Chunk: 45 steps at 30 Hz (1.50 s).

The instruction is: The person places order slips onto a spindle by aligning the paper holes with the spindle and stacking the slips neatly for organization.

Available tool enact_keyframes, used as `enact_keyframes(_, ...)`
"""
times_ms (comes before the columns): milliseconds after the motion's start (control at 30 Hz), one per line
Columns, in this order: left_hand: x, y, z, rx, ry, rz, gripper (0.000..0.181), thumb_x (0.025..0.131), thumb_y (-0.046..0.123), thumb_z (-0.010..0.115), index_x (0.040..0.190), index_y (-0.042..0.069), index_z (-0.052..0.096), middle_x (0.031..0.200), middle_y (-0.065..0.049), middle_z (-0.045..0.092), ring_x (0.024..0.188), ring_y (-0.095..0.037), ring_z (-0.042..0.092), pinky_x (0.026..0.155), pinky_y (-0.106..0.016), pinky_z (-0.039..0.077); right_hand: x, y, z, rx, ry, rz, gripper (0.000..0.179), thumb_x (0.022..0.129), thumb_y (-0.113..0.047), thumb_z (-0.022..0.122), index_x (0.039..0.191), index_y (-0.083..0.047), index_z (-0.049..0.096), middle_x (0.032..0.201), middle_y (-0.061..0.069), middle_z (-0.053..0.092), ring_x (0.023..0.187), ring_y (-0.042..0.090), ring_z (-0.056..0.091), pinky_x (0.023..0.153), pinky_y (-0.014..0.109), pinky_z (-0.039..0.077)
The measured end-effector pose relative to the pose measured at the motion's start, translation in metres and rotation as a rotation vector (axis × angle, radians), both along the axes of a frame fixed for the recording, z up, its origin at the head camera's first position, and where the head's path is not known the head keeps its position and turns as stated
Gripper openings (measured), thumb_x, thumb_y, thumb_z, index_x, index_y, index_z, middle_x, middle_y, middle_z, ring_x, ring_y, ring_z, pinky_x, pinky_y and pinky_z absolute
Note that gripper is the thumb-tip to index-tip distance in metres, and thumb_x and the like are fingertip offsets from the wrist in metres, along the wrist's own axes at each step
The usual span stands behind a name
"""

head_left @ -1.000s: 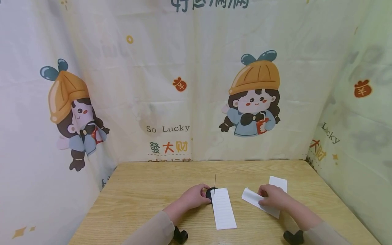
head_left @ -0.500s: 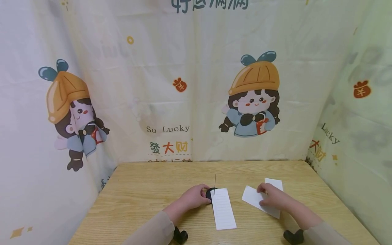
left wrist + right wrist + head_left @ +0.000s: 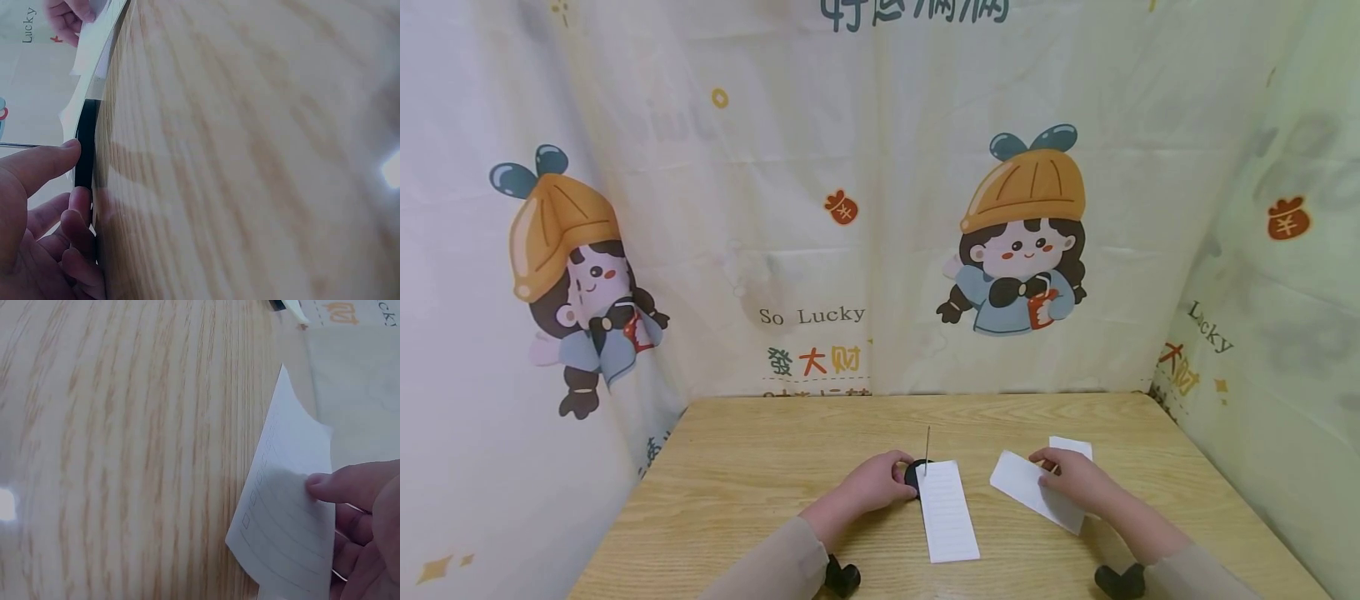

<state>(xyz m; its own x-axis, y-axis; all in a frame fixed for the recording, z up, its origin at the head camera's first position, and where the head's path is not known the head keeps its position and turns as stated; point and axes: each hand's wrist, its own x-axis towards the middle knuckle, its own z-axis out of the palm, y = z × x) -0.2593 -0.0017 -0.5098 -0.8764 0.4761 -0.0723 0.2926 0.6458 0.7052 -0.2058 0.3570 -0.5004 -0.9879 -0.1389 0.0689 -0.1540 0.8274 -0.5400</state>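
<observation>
My left hand (image 3: 876,482) grips the rim of a paper spike's round black base (image 3: 912,477). Its thin metal needle (image 3: 927,442) points upward. A lined white paper slip (image 3: 950,517) lies over the base by the needle and slopes toward the front. In the left wrist view the thumb presses the edge of the dark base (image 3: 85,144), fingers bent beside it. To the right, my right hand (image 3: 1078,481) pinches another slip (image 3: 1022,485). The right wrist view shows its ruled lines and small checkboxes, with the thumb (image 3: 325,487) on its face and the fingers behind, partly hidden.
One more white slip (image 3: 1073,446) lies behind the right hand, partly covered by it. All this is on a wooden table (image 3: 760,450), with a printed curtain (image 3: 805,250) hanging along its back and sides. Black wrist mounts (image 3: 842,577) sit at both cuffs.
The slip in my right hand has gone from curled at its left end to flatter, tilting up a little. The slip behind it shifted slightly left. My left hand and the spike have stayed put.
</observation>
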Motion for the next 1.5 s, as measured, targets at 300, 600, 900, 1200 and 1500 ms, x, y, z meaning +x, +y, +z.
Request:
enact_keyframes(300,-0.001,0.000,0.000,0.003,0.001,-0.003,0.047,0.084,0.025,0.080,0.126,0.013,0.062,0.077,0.002,0.057,0.064,-0.015,0.051,0.058,-0.029,0.040,0.003,-0.001,0.005,-0.044,0.041,-0.007,0.014,0.088,-0.003,0.070,0.102,-0.004,0.068,0.089,-0.001,0.064,0.081,0.015,0.058,0.070,0.031,0.048)
enact_keyframes(600,0.001,0.000,0.001,0.001,-0.001,0.002,0.047,0.085,0.025,0.080,0.126,0.014,0.062,0.077,0.003,0.057,0.065,-0.014,0.051,0.058,-0.029,0.040,0.006,-0.002,0.009,-0.081,0.080,0.002,0.009,0.091,-0.003,0.066,0.099,-0.006,0.068,0.088,-0.001,0.063,0.079,0.013,0.057,0.068,0.028,0.047)
enact_keyframes(900,0.001,0.000,0.002,-0.003,-0.001,0.001,0.046,0.085,0.026,0.080,0.126,0.014,0.062,0.077,0.003,0.057,0.064,-0.014,0.050,0.058,-0.029,0.040,0.006,-0.002,0.013,-0.132,0.058,-0.023,0.009,0.093,-0.006,0.065,0.102,-0.005,0.067,0.090,0.001,0.063,0.078,0.013,0.057,0.066,0.026,0.048)
enact_keyframes(1200,0.001,0.000,0.001,0.000,0.001,0.005,0.047,0.085,0.025,0.080,0.126,0.013,0.062,0.077,0.002,0.057,0.064,-0.014,0.050,0.058,-0.029,0.040,0.007,-0.004,0.020,-0.177,0.056,-0.059,0.012,0.095,-0.012,0.065,0.105,-0.005,0.067,0.099,0.003,0.067,0.090,0.018,0.060,0.071,0.030,0.049)
enact_keyframes(1500,0.002,0.001,0.002,-0.004,-0.005,0.006,0.047,0.084,0.025,0.080,0.126,0.014,0.062,0.078,0.001,0.057,0.064,-0.015,0.051,0.058,-0.029,0.040,0.010,-0.011,0.028,-0.225,0.048,-0.094,0.017,0.097,-0.021,0.066,0.106,-0.007,0.068,0.101,0.003,0.069,0.092,0.016,0.060,0.076,0.030,0.050)
